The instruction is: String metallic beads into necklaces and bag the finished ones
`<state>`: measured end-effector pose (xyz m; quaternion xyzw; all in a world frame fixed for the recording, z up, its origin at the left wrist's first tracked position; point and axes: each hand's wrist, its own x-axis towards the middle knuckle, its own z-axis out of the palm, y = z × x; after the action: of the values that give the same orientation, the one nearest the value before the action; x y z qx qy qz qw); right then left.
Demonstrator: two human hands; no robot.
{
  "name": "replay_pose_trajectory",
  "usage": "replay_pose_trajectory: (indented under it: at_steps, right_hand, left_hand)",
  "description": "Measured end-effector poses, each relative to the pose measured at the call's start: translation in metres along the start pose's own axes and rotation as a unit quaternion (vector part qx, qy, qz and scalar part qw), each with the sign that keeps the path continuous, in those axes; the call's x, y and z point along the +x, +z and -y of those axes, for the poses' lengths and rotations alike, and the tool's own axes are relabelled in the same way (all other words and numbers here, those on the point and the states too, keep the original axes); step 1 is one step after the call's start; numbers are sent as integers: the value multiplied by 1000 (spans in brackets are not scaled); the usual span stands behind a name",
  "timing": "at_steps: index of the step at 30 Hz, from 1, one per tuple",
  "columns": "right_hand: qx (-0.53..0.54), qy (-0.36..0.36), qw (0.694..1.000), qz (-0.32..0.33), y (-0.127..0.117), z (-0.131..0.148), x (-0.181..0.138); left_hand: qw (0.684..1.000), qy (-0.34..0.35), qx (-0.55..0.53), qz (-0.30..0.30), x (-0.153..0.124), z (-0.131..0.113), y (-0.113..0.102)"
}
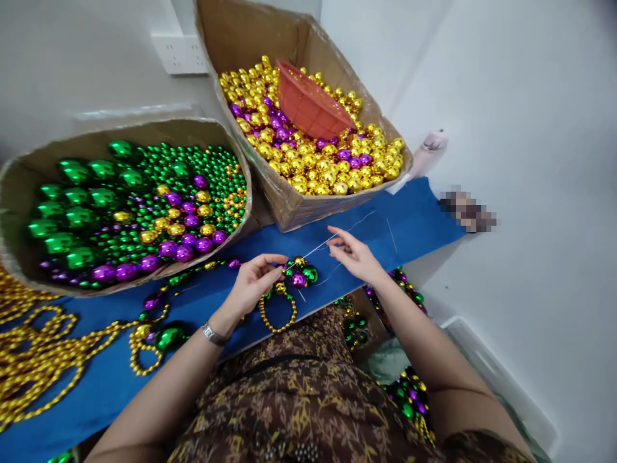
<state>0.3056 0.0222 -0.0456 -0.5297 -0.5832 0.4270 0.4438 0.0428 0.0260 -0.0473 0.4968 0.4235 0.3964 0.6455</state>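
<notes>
1. Left grip (260, 276), mine: thumb and forefinger pinched together on a white thread (311, 251), right at the bead cluster; whether they also clasp a bead I cannot tell.
2. Right grip (351, 253), mine: thumb and fingers closed on the same thread, held above the bench, to the right of the cluster.
3. White thread: one length, drawn straight and slanting between my two grips.
4. Bead cluster (298, 276): purple, green and gold, beside my left fingertips, over the bench's near edge.
5. Gold bead loop (278, 329): small, just below the cluster.
6. Bench (409, 209): blue surface; loose pale thread lengths lie near my right grip.
7. Left cardboard box (159, 134): green beads in several sizes, with purple and gold among them.
8. Right cardboard box (284, 209): mostly gold beads, some purple; a red plastic basket (313, 106) rests tilted on top.
9. Gold bead strands (38, 366): heaped at the bench's left end.
10. Large green bead (169, 336): near my left forearm, among mixed beads.
11. Metal-banded wristwatch (213, 334): on my left wrist.
</notes>
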Motion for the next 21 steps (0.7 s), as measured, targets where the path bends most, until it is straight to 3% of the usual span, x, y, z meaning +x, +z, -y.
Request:
replay_pose_trajectory:
  at_steps: [3, 7, 10, 14, 16, 18, 21]
  right_hand:
    - [88, -23, 996, 8, 13, 32, 11]
    - [66, -57, 996, 23, 24, 64, 31]
    - [-56, -48, 997, 36, 26, 67, 47]
    - [-259, -66, 964, 2, 37, 54, 51]
    - [-263, -114, 956, 61, 50, 48, 47]
    - [-210, -131, 951, 182, 64, 42, 43]
    - [-141, -61, 927, 343, 80, 33, 43]
  left_hand:
    - [999, 4, 36, 2, 1, -2, -7]
    - [994, 20, 104, 3, 4, 7, -15]
    - [984, 54, 167, -33, 4, 14, -21]
    - [966, 129, 216, -67, -1, 16, -25]
    - [957, 170, 229, -55, -5, 14, -25]
    - [946, 212, 243, -40, -10, 13, -24]
    - [936, 241, 254, -39, -15, 11, -22]
